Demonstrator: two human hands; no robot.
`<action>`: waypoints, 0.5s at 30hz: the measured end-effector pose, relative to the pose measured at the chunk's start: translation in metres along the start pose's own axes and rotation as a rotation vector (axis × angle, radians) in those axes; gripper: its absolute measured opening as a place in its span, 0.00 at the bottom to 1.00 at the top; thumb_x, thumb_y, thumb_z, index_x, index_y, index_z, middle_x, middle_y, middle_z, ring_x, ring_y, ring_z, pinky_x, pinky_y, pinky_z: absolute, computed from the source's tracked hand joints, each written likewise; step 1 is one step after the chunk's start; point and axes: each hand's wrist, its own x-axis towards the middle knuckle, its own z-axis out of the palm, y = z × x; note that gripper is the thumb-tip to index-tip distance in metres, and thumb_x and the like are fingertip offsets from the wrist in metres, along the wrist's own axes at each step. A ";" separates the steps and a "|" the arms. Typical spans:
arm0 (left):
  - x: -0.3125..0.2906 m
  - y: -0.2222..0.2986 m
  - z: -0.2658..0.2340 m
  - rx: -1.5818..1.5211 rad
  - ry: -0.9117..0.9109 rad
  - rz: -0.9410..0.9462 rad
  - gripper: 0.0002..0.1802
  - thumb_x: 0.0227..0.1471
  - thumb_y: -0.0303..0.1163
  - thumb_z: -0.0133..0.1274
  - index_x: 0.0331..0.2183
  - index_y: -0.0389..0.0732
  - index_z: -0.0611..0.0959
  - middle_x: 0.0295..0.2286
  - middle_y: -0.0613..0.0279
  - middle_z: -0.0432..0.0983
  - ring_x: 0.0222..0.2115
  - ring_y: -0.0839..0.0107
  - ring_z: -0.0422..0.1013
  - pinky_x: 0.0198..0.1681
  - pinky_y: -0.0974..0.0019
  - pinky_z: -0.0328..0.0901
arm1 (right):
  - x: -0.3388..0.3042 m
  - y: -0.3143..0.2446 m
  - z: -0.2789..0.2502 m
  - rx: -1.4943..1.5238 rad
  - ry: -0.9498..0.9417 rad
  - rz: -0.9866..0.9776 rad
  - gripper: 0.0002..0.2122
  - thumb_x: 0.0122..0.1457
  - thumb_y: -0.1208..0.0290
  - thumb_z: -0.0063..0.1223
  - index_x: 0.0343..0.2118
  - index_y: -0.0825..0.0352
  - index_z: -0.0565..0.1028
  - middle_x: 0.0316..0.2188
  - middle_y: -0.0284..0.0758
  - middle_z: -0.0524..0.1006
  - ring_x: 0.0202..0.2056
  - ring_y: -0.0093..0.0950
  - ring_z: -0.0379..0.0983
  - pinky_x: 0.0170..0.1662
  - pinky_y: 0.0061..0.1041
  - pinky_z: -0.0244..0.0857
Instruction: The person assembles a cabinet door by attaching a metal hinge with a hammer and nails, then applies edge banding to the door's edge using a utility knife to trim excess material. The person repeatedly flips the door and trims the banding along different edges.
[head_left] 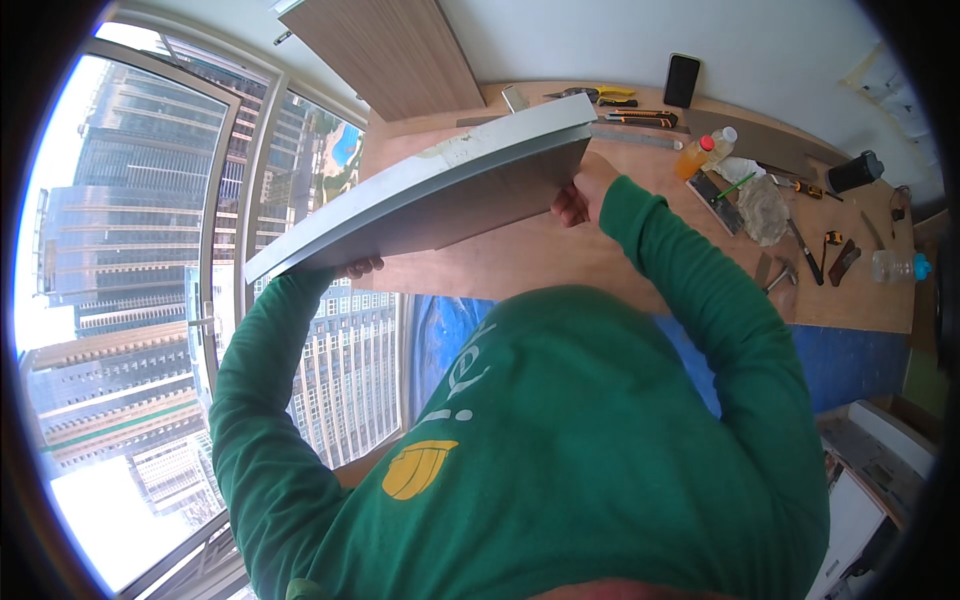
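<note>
I hold a wide brown wood-grain panel up off the workbench, tilted, its pale grey long edge facing up. My left hand grips it at the lower left end, with only the fingertips showing beneath. My right hand is closed around its right end, the fingers curled at the near corner. The panel hides the rest of the left hand and part of the bench behind it.
On the plywood bench lie a utility knife, yellow-handled snips, a hammer and a tape measure. Bottles, including an orange one, stand right. A phone leans on the wall. Tall windows flank the left.
</note>
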 end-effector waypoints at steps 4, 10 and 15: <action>0.011 0.009 -0.013 0.016 0.003 -0.002 0.18 0.66 0.41 0.51 0.51 0.41 0.80 0.49 0.56 0.80 0.47 0.66 0.76 0.49 0.67 0.70 | 0.016 -0.002 0.001 -0.002 0.011 0.045 0.18 0.68 0.55 0.41 0.39 0.63 0.79 0.22 0.39 0.77 0.18 0.27 0.72 0.23 0.30 0.73; 0.030 0.012 -0.031 0.021 0.006 -0.015 0.16 0.65 0.41 0.51 0.49 0.43 0.81 0.48 0.58 0.81 0.45 0.68 0.78 0.47 0.67 0.70 | 0.032 -0.015 0.006 -0.045 -0.029 0.099 0.21 0.68 0.50 0.38 0.42 0.62 0.78 0.23 0.41 0.79 0.19 0.28 0.75 0.26 0.30 0.74; 0.048 0.018 -0.056 0.059 0.028 0.012 0.14 0.65 0.40 0.51 0.47 0.44 0.82 0.47 0.60 0.82 0.43 0.69 0.79 0.45 0.68 0.71 | 0.038 -0.016 0.008 -0.022 0.004 0.104 0.24 0.68 0.45 0.37 0.44 0.61 0.78 0.26 0.44 0.81 0.20 0.30 0.76 0.29 0.31 0.74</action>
